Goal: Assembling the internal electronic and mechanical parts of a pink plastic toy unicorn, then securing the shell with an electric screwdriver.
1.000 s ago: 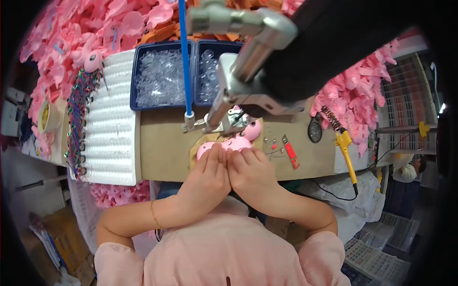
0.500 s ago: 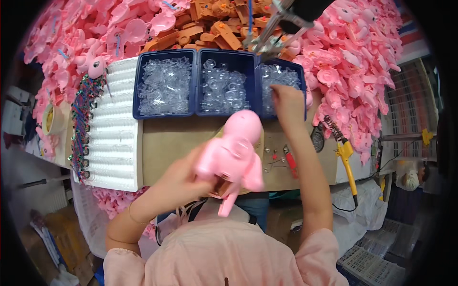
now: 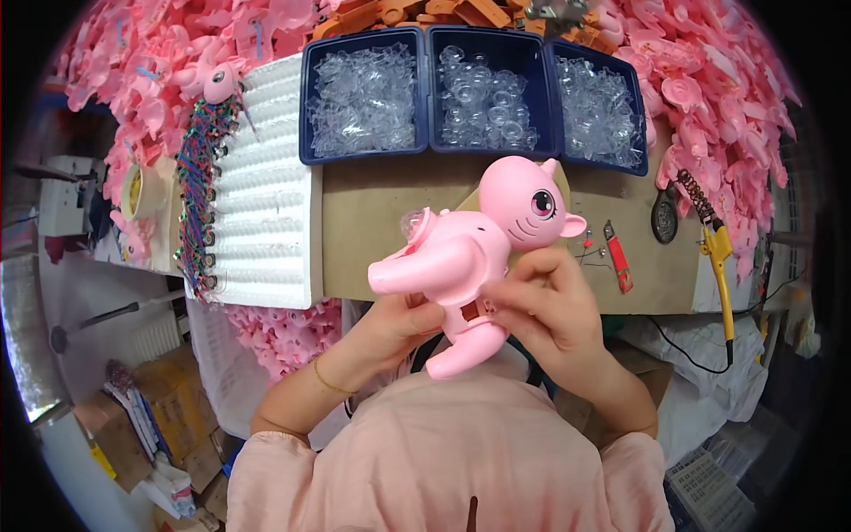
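A pink plastic toy animal [image 3: 452,257] with a large printed eye is tilted in front of my chest, its head up and to the right. My left hand [image 3: 401,326] grips its lower body from the left. A dark opening [image 3: 476,310] shows in its lower side. At the edge of that opening, my right hand [image 3: 558,306] has thumb and fingers pinched together; what is between them is too small to make out. A clear plastic piece [image 3: 412,223] sticks out of a round collar at the toy's left end.
Three joined blue bins [image 3: 429,97] of clear plastic parts stand behind the toy. A white ridged foam tray [image 3: 266,195] and bundled wires [image 3: 197,195] lie left. On the right are a red cutter [image 3: 618,257] and a yellow soldering iron [image 3: 720,266]. Pink parts [image 3: 709,106] are heaped around.
My right hand has come back from the right bin to the toy. The toy has been turned, so its printed eye and side now show. The whole view has shifted.
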Motion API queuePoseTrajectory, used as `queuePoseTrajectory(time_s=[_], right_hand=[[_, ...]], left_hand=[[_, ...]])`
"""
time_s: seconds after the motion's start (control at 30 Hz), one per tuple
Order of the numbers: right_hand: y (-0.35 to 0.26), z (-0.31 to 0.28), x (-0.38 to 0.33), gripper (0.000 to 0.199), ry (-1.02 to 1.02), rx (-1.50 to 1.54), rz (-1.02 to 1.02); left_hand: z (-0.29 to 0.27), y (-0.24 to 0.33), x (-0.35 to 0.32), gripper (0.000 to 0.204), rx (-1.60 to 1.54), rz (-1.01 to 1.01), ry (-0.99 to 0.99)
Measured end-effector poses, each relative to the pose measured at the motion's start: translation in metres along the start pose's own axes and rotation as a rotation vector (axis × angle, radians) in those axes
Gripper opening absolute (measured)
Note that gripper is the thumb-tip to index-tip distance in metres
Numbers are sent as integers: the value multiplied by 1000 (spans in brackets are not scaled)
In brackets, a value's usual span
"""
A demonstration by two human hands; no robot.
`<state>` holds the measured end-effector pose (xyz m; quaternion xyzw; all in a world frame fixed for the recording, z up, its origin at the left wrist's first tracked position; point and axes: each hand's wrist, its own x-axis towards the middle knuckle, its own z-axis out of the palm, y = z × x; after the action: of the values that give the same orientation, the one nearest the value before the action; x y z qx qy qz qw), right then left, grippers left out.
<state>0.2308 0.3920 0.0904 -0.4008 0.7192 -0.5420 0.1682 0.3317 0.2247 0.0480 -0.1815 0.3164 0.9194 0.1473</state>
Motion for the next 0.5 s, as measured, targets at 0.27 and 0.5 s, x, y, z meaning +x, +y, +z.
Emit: queuePoseTrajectory(time_s=[0.27,0.5], right_hand=[[-9,29,-15,33,91,-200,-157],[-7,50,-11,81,82,751,540]], left_hand=[[-10,-22,-21,46,231,197,133],[-24,-33,-29,52,357,324,122]])
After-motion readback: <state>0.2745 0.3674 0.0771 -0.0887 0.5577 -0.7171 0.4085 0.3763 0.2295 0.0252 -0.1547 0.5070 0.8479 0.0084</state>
